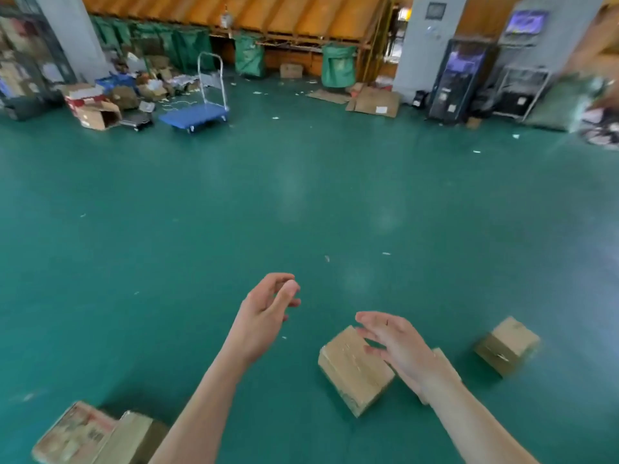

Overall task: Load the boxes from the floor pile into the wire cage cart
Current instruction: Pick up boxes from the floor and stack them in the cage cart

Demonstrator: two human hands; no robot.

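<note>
Both of my arms reach out over the green floor. My left hand (264,309) hovers with fingers loosely curled and holds nothing. My right hand (397,346) is spread, fingers apart, just above a taped brown cardboard box (351,373) lying on the floor. A second small brown box (507,344) sits further right. At the bottom left lie a printed box (73,433) and a plain brown box (134,437) side by side. No wire cage cart shows in this view.
A blue platform trolley (197,113) with a metal handle stands at the far left, beside a pile of opened cartons (97,108). Flattened cardboard (375,102) lies at the back. Green sacks (338,65) hang along the far wall. Dark machines (459,78) stand at the back right.
</note>
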